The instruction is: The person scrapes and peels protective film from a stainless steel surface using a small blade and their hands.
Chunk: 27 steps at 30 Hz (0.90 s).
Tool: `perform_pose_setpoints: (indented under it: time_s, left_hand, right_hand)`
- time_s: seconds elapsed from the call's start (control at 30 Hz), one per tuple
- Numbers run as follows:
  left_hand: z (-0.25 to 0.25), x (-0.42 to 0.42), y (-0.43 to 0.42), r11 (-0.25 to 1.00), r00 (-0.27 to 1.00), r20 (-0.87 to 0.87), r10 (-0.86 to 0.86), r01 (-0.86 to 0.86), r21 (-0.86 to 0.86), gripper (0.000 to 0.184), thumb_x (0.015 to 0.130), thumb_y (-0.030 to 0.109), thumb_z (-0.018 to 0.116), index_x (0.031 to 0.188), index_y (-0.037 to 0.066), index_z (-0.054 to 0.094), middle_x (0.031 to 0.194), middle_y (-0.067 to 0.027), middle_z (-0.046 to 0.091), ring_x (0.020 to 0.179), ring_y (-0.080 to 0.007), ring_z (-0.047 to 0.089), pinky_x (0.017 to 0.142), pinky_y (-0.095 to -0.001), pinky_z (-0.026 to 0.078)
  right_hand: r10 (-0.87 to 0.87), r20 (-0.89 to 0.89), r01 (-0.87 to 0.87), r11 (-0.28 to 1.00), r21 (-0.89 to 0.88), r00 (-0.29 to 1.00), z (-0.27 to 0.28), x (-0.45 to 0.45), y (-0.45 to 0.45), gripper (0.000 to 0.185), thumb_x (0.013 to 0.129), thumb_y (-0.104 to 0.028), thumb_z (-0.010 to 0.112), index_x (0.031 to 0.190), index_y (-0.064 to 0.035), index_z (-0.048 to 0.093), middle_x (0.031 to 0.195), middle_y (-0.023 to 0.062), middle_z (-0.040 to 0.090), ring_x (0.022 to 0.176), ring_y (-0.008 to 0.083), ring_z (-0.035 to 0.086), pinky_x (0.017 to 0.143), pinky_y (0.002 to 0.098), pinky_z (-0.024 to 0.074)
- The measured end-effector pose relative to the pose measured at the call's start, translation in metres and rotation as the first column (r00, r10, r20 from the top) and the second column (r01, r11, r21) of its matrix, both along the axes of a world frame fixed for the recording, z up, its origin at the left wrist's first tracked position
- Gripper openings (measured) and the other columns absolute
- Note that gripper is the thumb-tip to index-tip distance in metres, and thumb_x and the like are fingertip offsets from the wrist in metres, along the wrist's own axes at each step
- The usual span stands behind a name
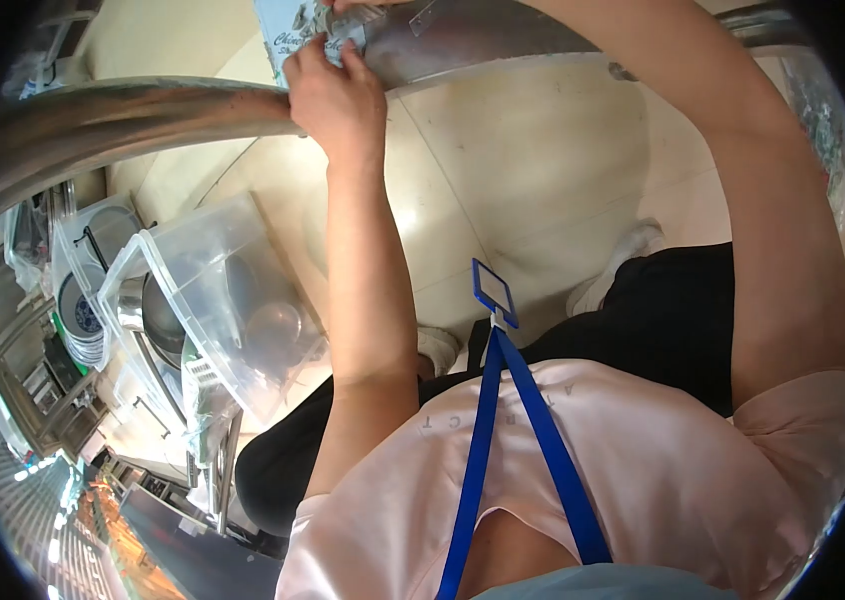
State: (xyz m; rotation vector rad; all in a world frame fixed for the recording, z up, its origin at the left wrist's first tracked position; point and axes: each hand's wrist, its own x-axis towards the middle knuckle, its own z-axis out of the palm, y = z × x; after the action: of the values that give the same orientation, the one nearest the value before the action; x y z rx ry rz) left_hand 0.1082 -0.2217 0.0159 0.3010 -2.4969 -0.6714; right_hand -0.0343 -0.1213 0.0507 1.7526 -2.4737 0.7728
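A light blue printed packet with dark lettering lies at the top edge of the head view, partly cut off. My left hand is closed on its near side, thumb and fingers bent against it beside a crumpled greyish part. Only a bit of my right hand shows at the upper border, close to the packet; most of its fingers are out of frame. Under both hands runs a shiny metal surface with a curved rim.
A clear plastic bin stands on the left with a metal pot and bowls around it. Pale floor tiles lie below. A blue lanyard with a badge hangs from my neck. Metal racks stand further left.
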Motion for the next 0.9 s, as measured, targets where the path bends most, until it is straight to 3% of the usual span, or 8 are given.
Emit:
perform_pose_setpoints:
  time_s: [0.2,0.23,0.33,0.47,0.7,0.8,0.83,0.9]
  left_hand:
    - [-0.007,-0.042,0.009,0.996,0.993,0.091,-0.069,0.074,-0.043,0.039,0.072,0.026,0.068,0.092,-0.005,0.056,0.092,-0.0185,0.055,0.088,-0.0378,0.05,0.075,-0.0428,0.043]
    - [-0.006,-0.05,0.009,0.995,0.996,0.065,-0.052,0.058,-0.085,0.031,0.074,0.024,0.066,0.087,-0.003,0.059,0.086,-0.0183,0.059,0.084,-0.0372,0.054,0.072,-0.0428,0.044]
    - [0.008,-0.071,0.006,0.989,0.976,0.178,-0.122,0.103,0.11,0.021,0.075,0.022,0.063,0.08,0.001,0.062,0.078,-0.0173,0.063,0.077,-0.0357,0.059,0.068,-0.0433,0.045]
    - [0.023,-0.098,0.004,0.993,0.982,0.159,-0.097,0.085,0.081,0.019,0.076,0.027,0.064,0.084,0.009,0.067,0.075,-0.0135,0.064,0.075,-0.0331,0.06,0.068,-0.0403,0.046]
    - [0.053,-0.131,0.004,0.973,0.969,0.156,-0.192,0.209,-0.101,0.017,0.076,0.022,0.06,0.083,0.008,0.066,0.076,-0.0175,0.063,0.075,-0.036,0.06,0.07,-0.0421,0.047]
    - [0.06,-0.149,0.004,0.964,0.975,0.093,-0.202,0.215,-0.154,0.018,0.074,0.024,0.064,0.083,0.009,0.067,0.074,-0.013,0.064,0.073,-0.0294,0.062,0.066,-0.0364,0.047]
    - [0.062,-0.153,0.003,0.95,0.957,0.134,-0.256,0.274,-0.146,0.019,0.077,0.018,0.062,0.089,0.005,0.066,0.076,-0.0129,0.065,0.071,-0.0254,0.063,0.067,-0.0333,0.048]
    - [0.054,-0.159,-0.001,0.914,0.913,0.112,-0.393,0.374,0.156,0.02,0.075,0.017,0.062,0.09,0.004,0.065,0.077,-0.0143,0.065,0.073,-0.0291,0.062,0.068,-0.0363,0.048]
  right_hand:
    - [-0.087,0.067,0.092,0.993,-0.078,0.994,0.001,-0.006,0.003,0.012,0.067,-0.011,0.059,0.075,-0.005,0.066,0.073,0.0159,0.063,0.071,0.0302,0.062,0.065,0.0378,0.0488]
    - [-0.095,0.043,0.099,0.99,-0.105,0.995,-0.001,-0.01,0.004,0.012,0.067,-0.011,0.059,0.075,-0.0051,0.066,0.073,0.0157,0.063,0.071,0.0301,0.062,0.065,0.0377,0.0488]
    - [-0.166,0.061,0.173,0.974,-0.147,0.984,0.004,-0.023,0.007,0.014,0.066,-0.013,0.059,0.075,-0.0049,0.066,0.074,0.0154,0.064,0.071,0.0301,0.062,0.065,0.0372,0.0487]
    - [-0.262,0.121,0.285,0.928,-0.242,0.957,0.018,-0.034,0.016,0.014,0.064,-0.014,0.058,0.072,-0.0043,0.066,0.073,0.0163,0.063,0.071,0.0308,0.062,0.065,0.0377,0.0485]
    - [-0.364,0.084,0.362,0.822,-0.44,0.928,0.034,-0.048,0.027,0.015,0.063,-0.014,0.058,0.069,-0.0026,0.065,0.07,0.0176,0.062,0.068,0.0311,0.062,0.064,0.0386,0.0484]
    - [-0.434,0.138,0.444,0.762,-0.471,0.89,0.034,-0.061,0.027,0.015,0.064,-0.015,0.058,0.069,-0.0032,0.066,0.07,0.0171,0.062,0.068,0.0307,0.062,0.063,0.0386,0.0485]
    - [-0.455,0.158,0.471,0.739,-0.482,0.876,0.033,-0.066,0.027,0.015,0.064,-0.015,0.058,0.07,-0.0035,0.066,0.069,0.0168,0.062,0.068,0.0305,0.062,0.063,0.0386,0.0485]
    - [-0.483,0.24,0.538,0.725,-0.429,0.842,0.026,-0.074,0.034,0.015,0.064,-0.015,0.059,0.071,-0.0043,0.067,0.069,0.0163,0.063,0.068,0.0303,0.062,0.063,0.0384,0.0486]
